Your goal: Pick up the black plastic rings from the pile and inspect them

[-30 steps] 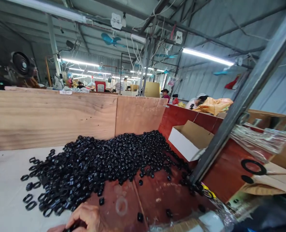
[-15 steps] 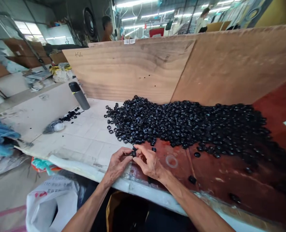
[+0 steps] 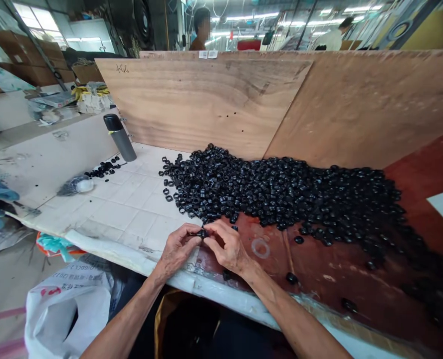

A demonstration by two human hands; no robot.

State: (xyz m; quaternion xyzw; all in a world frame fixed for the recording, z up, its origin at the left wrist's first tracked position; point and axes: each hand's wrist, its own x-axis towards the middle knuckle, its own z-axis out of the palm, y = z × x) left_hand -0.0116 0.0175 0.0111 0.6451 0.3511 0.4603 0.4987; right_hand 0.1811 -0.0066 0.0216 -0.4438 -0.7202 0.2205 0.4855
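My left hand (image 3: 177, 248) and my right hand (image 3: 227, 244) meet over the front of the table. Between their thumbs and fingertips they pinch a small black ring-like part (image 3: 202, 233), partly covered by the fingers. Both hands are closed on it. Just beyond them spreads a large heap of similar black ring-shaped parts (image 3: 244, 184), running far to the right. A few loose black pieces lie on the red-brown surface, one black piece (image 3: 291, 277) right of my right hand.
A dark grey bottle (image 3: 122, 139) stands at the back left. Nearer lies a small clear bag (image 3: 72, 185) beside scattered black bits (image 3: 104, 168). A wooden board (image 3: 206, 104) walls off the back. Below the padded table edge (image 3: 139, 260) hangs a white sack (image 3: 72, 304). A person (image 3: 201, 30) is beyond the board.
The camera view has shifted slightly, so the scene sits a little differently. My hands stay together, pinching the small black part, with only slight finger movement.
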